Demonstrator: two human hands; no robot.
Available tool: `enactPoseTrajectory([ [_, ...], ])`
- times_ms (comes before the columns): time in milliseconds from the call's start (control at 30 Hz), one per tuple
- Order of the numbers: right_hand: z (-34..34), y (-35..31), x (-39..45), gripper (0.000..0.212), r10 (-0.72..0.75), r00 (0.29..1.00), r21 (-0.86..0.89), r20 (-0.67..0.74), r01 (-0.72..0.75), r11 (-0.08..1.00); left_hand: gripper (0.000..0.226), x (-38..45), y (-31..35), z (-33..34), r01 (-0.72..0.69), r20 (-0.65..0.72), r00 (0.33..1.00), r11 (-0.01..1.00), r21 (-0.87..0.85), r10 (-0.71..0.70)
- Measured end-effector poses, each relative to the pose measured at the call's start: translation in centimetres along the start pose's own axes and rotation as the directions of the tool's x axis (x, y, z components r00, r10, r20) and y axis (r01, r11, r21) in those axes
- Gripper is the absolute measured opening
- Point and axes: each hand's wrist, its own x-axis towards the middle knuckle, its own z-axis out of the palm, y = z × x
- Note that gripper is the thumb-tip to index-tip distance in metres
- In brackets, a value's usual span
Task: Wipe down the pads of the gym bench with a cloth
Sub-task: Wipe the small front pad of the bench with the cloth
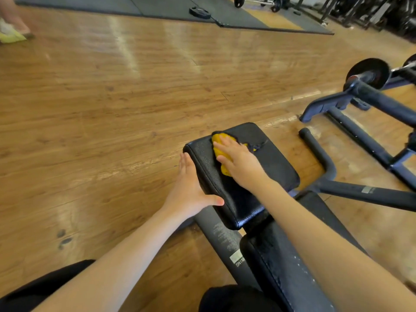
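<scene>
The bench's black seat pad (pixel 265 158) lies in the middle of the view, with the longer back pad (pixel 276 266) running toward me. A yellow cloth (pixel 219 140) is spread on the seat pad. My right hand (pixel 238 161) lies flat on the cloth with straight fingers, pressing it onto the pad. My left hand (pixel 191 188) rests open against the pad's left side, thumb on the pad's edge. Part of the cloth is hidden under my right hand.
The bench's dark metal frame and foot bars (pixel 351 188) spread to the right, with a barbell and plate (pixel 369 73) beyond. Wooden floor lies to the left. Black mats and a weight plate (pixel 199 12) lie far back. Another person's hand with a cloth (pixel 11 30) is top left.
</scene>
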Motion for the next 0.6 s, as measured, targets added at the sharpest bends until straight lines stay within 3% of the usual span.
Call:
enactPoseTrajectory([
  [100, 1.0, -0.9, -2.2, 0.05, -0.117, 0.992, -0.063, 0.052, 0.12, 0.991, 0.139, 0.0, 0.1, 0.0, -0.005, 0.012, 1.0, 1.0, 0.012, 0.005],
  [167, 0.3, 0.7, -2.0, 0.05, -0.127, 0.992, -0.017, 0.02, 0.127, 0.992, 0.14, -0.1, 0.1, -0.1, -0.013, 0.004, 1.0, 1.0, 0.005, 0.013],
  [333, -2.0, 7.0, 2.1, 0.048, 0.222, 0.965, 0.044, -0.138, -0.218, 0.975, 0.14, -0.2, 0.1, -0.2, -0.022, -0.018, 1.0, 0.999, 0.039, 0.023],
  [400, -1.4, 6.1, 1.8, 0.047, 0.245, 0.959, 0.025, -0.143, -0.244, 0.97, 0.14, -0.1, 0.1, -0.2, -0.016, -0.019, 1.0, 0.999, 0.052, 0.017],
  [600, 1.5, 0.7, -7.1, 0.049, -0.107, 0.994, -0.02, 0.003, 0.107, 0.994, 0.139, 0.0, 0.3, -0.3, 0.023, 0.001, 1.0, 0.993, 0.113, -0.023],
])
